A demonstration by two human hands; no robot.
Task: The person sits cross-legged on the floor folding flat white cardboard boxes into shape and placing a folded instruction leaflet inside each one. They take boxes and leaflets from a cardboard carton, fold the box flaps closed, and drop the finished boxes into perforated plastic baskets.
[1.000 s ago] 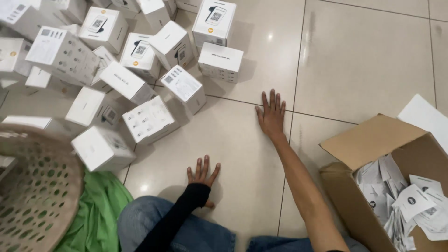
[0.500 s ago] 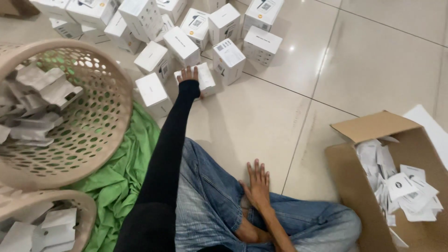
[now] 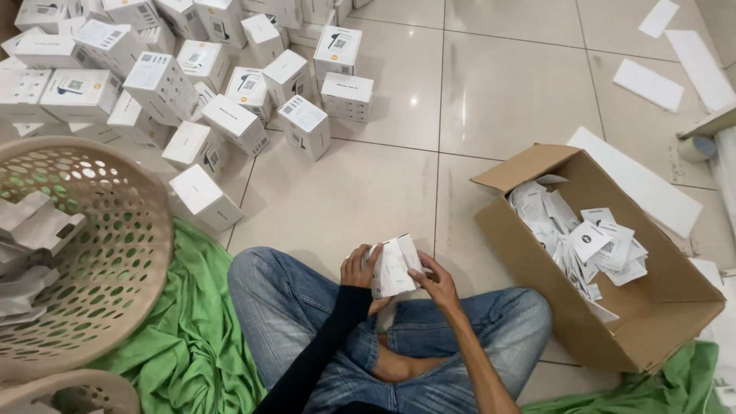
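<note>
Both hands have come back from the floor and the box pile and now meet over the lap, where half a second ago the left arm was stretched out to the boxes and the right hand lay on the jeans. Between them sits a small white box point(image 3: 395, 266), tilted, held just above the crossed legs in blue jeans point(image 3: 307, 322). The left hand point(image 3: 359, 270), at the end of a black sleeve, grips the box's left side with fingers curled round its edge. The right hand point(image 3: 438, 280) holds the right side, its fingers point(image 3: 424, 263) pressed against the box's face and lower corner, thumb on top.

Just to the right stands an open cardboard carton point(image 3: 613, 307) on the tiled floor point(image 3: 506, 92), partly filled with loose white paper inserts point(image 3: 586, 241). To the left, a green cloth point(image 3: 192, 337) spreads under the knee and beneath a beige perforated basket point(image 3: 100, 268), which holds pale folded card pieces. Beyond, at the upper left, a heap of similar white boxes point(image 3: 192, 77) lies scattered across the tiles, well apart from the hands. Flat white sheets point(image 3: 648, 83) lie at the upper right.
</note>
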